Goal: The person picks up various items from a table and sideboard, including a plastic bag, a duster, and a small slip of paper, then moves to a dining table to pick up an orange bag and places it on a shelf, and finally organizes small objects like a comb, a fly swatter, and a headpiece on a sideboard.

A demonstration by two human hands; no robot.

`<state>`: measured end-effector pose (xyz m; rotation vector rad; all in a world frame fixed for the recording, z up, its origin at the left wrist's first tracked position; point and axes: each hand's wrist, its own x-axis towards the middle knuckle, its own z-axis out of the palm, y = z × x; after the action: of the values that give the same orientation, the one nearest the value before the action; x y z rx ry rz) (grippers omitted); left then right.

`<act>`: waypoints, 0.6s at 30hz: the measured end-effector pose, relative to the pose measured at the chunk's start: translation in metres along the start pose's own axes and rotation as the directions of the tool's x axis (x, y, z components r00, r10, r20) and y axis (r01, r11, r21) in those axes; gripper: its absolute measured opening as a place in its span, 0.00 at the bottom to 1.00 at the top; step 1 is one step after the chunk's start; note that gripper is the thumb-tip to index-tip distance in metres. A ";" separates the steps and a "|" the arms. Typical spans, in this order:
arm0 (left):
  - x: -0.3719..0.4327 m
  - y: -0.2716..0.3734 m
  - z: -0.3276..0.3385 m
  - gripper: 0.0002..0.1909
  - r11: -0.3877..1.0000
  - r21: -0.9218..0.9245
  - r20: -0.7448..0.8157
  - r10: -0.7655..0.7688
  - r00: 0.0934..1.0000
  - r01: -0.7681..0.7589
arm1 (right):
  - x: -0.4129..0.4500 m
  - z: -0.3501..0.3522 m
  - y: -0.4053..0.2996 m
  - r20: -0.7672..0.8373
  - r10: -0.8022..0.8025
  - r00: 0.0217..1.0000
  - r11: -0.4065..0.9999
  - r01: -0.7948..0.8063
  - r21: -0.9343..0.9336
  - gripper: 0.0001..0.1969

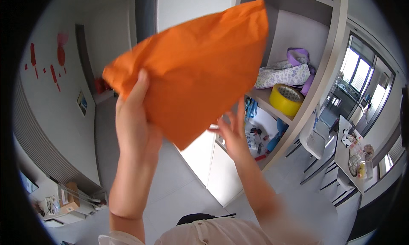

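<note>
An orange fabric bag or folded cloth point(198, 75) is raised before me, roughly triangular, with one corner pointing down. My left hand point(135, 114) grips its left side, thumb on the near face and the other fingers behind it. Beside the lower right edge is my right hand point(235, 133), fingers spread; whether a fingertip touches the cloth cannot be told. Behind, an open shelf unit holds a floral bag with purple handles point(282, 74) and a roll of yellow tape point(286, 99).
Small items lie in the lower shelf compartment point(271, 120), above white cabinet doors point(223, 178). At right stand a white chair point(313, 142) and a cluttered dining table point(343, 155). A cardboard box point(71, 200) rests on a low cabinet at lower left.
</note>
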<state>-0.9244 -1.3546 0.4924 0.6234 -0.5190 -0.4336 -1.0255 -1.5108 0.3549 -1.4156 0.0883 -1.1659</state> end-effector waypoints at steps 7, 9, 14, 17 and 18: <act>0.056 -0.023 0.072 0.10 0.998 0.043 0.194 -0.056 0.979 0.048 | 0.082 -0.012 0.004 -0.052 0.098 0.994 0.961 -0.081 0.263 0.43; 0.073 -0.034 0.082 0.10 0.994 0.051 0.173 -0.107 0.979 0.100 | 0.082 -0.018 0.016 -0.137 0.111 0.984 0.965 -0.073 0.253 0.41; 0.129 -0.071 0.096 0.12 0.986 -0.047 0.188 -0.149 0.971 0.161 | 0.063 -0.019 0.024 -0.163 0.092 0.982 0.974 -0.055 0.219 0.37; 0.147 -0.089 0.114 0.14 0.966 -0.093 0.264 -0.210 0.941 0.242 | 0.059 -0.011 0.017 -0.113 0.112 0.987 0.970 -0.084 0.230 0.38; 0.153 -0.095 0.120 0.15 0.956 -0.115 0.283 -0.229 0.931 0.270 | 0.057 -0.006 0.019 -0.081 0.095 0.992 0.963 -0.071 0.260 0.39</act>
<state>-0.8943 -1.5565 0.5635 0.4866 -0.6586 -0.8005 -0.9906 -1.5579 0.3714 -1.1198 0.0593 -1.1296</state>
